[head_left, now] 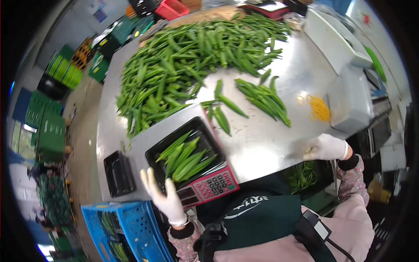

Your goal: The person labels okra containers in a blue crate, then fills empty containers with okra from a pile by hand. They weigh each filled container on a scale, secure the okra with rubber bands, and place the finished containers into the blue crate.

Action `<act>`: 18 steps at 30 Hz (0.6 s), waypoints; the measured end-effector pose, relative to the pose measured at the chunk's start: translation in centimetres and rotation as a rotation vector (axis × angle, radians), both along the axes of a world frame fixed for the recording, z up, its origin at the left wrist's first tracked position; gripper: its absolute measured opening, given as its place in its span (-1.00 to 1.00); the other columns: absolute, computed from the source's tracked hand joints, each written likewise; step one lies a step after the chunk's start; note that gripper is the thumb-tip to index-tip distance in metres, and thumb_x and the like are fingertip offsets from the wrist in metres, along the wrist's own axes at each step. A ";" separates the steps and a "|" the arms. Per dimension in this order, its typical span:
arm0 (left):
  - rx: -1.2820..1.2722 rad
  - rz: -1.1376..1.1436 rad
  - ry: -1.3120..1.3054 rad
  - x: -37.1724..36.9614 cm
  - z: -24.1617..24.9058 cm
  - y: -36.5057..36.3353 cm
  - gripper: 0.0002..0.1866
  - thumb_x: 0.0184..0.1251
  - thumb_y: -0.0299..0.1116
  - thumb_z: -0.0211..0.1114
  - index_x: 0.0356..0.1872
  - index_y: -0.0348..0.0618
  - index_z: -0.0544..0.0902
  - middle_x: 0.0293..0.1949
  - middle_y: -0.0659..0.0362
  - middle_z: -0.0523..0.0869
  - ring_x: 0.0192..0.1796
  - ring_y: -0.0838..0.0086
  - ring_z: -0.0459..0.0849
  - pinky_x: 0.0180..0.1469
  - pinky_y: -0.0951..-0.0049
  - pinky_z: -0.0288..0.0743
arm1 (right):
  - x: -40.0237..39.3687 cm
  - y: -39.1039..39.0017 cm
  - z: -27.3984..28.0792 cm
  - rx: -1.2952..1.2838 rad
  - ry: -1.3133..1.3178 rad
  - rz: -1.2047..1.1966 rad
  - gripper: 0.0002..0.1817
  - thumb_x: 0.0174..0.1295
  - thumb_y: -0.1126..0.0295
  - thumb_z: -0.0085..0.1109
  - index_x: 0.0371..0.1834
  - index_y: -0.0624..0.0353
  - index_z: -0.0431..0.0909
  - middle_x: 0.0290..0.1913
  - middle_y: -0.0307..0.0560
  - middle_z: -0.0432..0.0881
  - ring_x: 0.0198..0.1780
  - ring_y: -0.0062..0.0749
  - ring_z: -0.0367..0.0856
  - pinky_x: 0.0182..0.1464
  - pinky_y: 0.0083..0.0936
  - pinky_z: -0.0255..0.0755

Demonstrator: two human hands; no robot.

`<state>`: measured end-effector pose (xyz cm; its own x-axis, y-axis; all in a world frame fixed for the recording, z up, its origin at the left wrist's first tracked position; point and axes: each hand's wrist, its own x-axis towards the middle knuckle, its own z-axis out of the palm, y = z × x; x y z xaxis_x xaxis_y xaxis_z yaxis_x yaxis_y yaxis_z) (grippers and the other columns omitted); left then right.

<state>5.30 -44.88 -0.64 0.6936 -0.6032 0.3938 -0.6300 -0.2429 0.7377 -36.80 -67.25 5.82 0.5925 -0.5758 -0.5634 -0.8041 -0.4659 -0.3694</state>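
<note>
My left hand (165,200), in a white glove, has its fingers spread at the near left corner of a black tray (214,146). Several green okra pods (185,159) lie in that tray, on a scale (216,185) with a red keypad panel. To the right, my gloved right hand (325,147) hovers by the table's near edge, fingers bent together; whether anything is between them is too blurred to tell. A big heap of okra (174,65) covers the far part of the metal table (257,153), and a smaller bunch (266,101) lies in front of it.
Yellow rubber bands (320,108) lie near a clear plastic container (349,102) on the right. An empty black tray (118,174) sits left of the scale. Below it stands a blue crate (142,222). A white bin (334,39) is at the back right.
</note>
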 end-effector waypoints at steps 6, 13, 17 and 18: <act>-0.134 0.079 0.033 -0.8 1.5 -0.2 -0.48 0.42 -0.60 0.10 0.41 -0.32 0.46 0.53 -0.06 0.36 0.57 0.14 0.28 0.61 0.14 0.01 | 0.0 -2.0 -7.1 -0.683 -0.276 -0.258 -0.66 0.20 0.13 0.40 -0.17 0.17 0.65 -0.20 0.10 0.70 -0.12 0.04 0.68 -0.06 -0.15 0.54; -0.100 0.127 0.004 -1.5 2.3 0.9 -0.52 0.47 -0.57 0.05 0.40 -0.34 0.47 0.51 -0.06 0.39 0.55 0.14 0.32 0.59 0.15 0.07 | 7.6 -7.8 -14.8 -0.828 -0.413 -0.405 -0.10 0.04 0.11 0.47 0.40 0.42 0.35 0.37 0.34 0.47 0.36 0.14 0.45 0.34 -0.21 0.42; -0.100 0.117 0.022 -1.7 2.3 1.1 -0.52 0.47 -0.58 0.02 0.39 -0.35 0.47 0.50 -0.05 0.40 0.53 0.16 0.35 0.57 0.16 0.12 | 11.4 -9.1 -15.4 -0.846 -0.304 -0.416 -0.07 0.00 0.20 0.42 0.42 0.50 0.27 0.31 0.37 0.48 0.32 0.16 0.47 0.27 -0.20 0.48; -0.101 0.116 0.019 -1.8 2.4 1.0 -0.52 0.47 -0.58 0.02 0.39 -0.35 0.47 0.50 -0.05 0.40 0.53 0.16 0.35 0.57 0.16 0.12 | 11.9 -9.6 -15.0 -0.775 -0.240 -0.460 -0.09 -0.01 0.25 0.38 0.42 0.50 0.27 0.25 0.33 0.50 0.28 0.13 0.48 0.24 -0.20 0.50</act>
